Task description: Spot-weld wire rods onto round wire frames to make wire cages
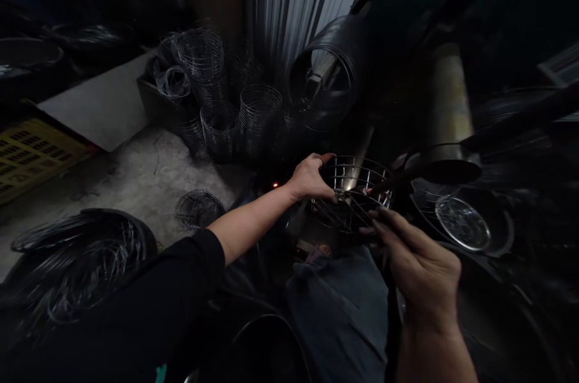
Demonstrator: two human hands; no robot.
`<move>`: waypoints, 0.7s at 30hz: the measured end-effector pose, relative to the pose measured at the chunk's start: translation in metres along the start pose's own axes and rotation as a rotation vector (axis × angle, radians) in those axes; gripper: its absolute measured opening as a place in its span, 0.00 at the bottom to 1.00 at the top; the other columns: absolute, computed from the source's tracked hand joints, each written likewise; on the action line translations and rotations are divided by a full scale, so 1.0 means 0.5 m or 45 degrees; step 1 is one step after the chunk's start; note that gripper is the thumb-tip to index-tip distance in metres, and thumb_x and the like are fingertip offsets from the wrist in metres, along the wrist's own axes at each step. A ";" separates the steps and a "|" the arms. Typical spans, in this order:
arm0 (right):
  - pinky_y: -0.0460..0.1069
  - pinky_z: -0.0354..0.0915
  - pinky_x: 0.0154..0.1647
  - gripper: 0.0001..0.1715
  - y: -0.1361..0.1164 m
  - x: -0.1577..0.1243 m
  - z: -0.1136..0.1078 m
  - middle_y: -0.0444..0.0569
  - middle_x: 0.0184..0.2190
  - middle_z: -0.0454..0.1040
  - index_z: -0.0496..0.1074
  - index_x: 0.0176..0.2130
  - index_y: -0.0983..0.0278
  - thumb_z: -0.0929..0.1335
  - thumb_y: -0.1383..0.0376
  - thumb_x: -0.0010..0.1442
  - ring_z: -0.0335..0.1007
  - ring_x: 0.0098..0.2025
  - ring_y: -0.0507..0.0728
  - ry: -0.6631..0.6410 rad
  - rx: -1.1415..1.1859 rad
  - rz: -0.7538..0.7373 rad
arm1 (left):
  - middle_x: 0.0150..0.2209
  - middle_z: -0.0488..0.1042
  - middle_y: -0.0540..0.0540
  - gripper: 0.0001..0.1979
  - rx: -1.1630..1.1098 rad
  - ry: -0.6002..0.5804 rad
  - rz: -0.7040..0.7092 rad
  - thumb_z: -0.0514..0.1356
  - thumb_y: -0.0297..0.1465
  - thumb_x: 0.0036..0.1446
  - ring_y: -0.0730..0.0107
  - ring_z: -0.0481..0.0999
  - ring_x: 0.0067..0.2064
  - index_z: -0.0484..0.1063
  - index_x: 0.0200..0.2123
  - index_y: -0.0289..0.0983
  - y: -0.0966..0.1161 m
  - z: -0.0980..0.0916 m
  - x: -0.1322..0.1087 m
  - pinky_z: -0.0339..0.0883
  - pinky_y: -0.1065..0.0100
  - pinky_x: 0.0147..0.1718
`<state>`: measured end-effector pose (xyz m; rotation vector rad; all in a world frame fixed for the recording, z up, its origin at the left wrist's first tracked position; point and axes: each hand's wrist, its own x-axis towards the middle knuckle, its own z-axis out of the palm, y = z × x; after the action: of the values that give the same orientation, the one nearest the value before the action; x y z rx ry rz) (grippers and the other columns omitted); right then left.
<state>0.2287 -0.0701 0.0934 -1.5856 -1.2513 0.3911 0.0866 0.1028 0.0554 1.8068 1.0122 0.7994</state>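
Observation:
A round basket of metal wire [357,167] is held out in front of me, above my knees. My left hand [314,179] grips its left side, with the thumb along the near edge and the fingers over the far rim. At the basket's near right edge my right hand [414,256] has its fingers pinched together. A thin wire runs from the basket towards those fingertips, but darkness and blur hide what they hold. Behind the basket, a metal bar [360,160] slants upward.
Stacked wire baskets [260,107] stand beyond my left hand. A tub of cut wires [90,268] and a loose wire coil [196,209] lie left. A metal bowl [462,223] and a thick post [452,93] are right. A yellow crate [40,157] sits far left.

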 end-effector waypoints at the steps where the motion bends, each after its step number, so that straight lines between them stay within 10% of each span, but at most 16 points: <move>1: 0.49 0.72 0.31 0.17 0.002 -0.008 0.003 0.51 0.36 0.78 0.76 0.46 0.63 0.71 0.61 0.56 0.75 0.31 0.56 -0.012 0.042 0.051 | 0.50 0.66 0.43 0.53 -0.003 0.002 -0.012 0.75 0.34 0.20 0.58 0.70 0.49 0.65 0.57 0.36 -0.001 -0.001 0.007 0.66 0.61 0.52; 8: 0.51 0.71 0.45 0.27 0.022 -0.040 0.008 0.53 0.47 0.74 0.71 0.53 0.63 0.70 0.55 0.57 0.73 0.46 0.59 -0.359 -0.345 -0.222 | 0.64 0.51 0.36 0.70 -0.533 -0.054 -0.020 0.77 0.33 0.15 0.46 0.54 0.64 0.49 0.66 0.40 -0.102 0.022 -0.031 0.53 0.51 0.61; 14: 0.47 0.71 0.31 0.20 -0.040 -0.060 0.017 0.54 0.34 0.78 0.77 0.42 0.67 0.63 0.56 0.64 0.76 0.34 0.58 -0.358 -0.686 -0.694 | 0.54 0.67 0.38 0.58 -1.049 -0.027 -0.347 0.76 0.27 0.19 0.54 0.66 0.56 0.59 0.60 0.35 -0.161 0.076 -0.063 0.63 0.52 0.54; 21: 0.43 0.70 0.36 0.12 -0.115 -0.064 0.018 0.48 0.34 0.79 0.78 0.40 0.63 0.66 0.61 0.63 0.76 0.35 0.54 -0.580 -0.306 -0.534 | 0.56 0.63 0.40 0.56 -0.554 -0.167 0.018 0.76 0.29 0.19 0.55 0.67 0.55 0.62 0.59 0.38 -0.101 -0.041 -0.147 0.64 0.56 0.55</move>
<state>0.1789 -0.0973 0.1282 -1.4180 -1.9988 0.3504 0.0201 0.0595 0.0095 1.4703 0.6778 0.8256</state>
